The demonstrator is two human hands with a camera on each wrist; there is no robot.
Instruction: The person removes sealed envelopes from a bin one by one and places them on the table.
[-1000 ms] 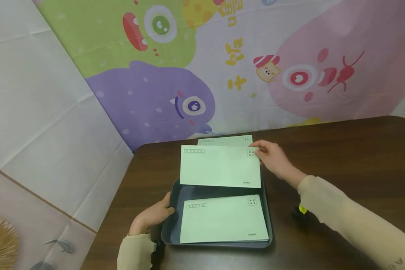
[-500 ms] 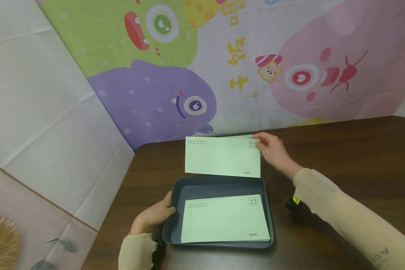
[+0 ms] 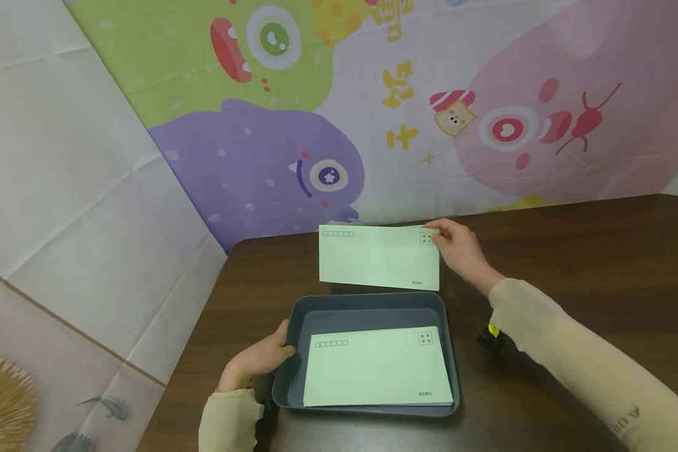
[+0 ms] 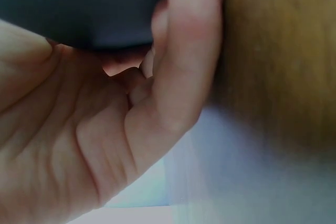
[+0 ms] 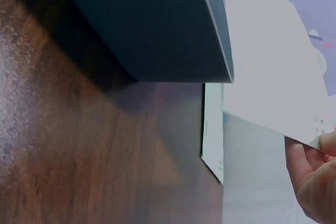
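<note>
My right hand (image 3: 464,253) pinches a pale green envelope (image 3: 378,257) by its upper right corner, thumb in front. That envelope hangs above the table, beyond the far rim of a dark grey tray (image 3: 367,302). Inside the tray lie stacked envelopes (image 3: 375,370), toward its near side. My left hand (image 3: 260,358) grips the tray's left rim; in the left wrist view its curled fingers (image 4: 191,51) hold the dark tray edge (image 4: 100,14). The right wrist view shows another envelope (image 5: 213,129) on the table behind the tray, below the held one (image 5: 273,61).
The brown table (image 3: 570,270) meets a cloth printed with cartoon figures (image 3: 407,176) at its back edge. White panels (image 3: 79,157) stand at the left. A small black thing with a yellow part (image 3: 493,333) shows beneath my right sleeve.
My right hand has carried the pinched envelope away from the tray toward the back of the table, where it now covers the envelope behind. My left hand stays on the rim.
</note>
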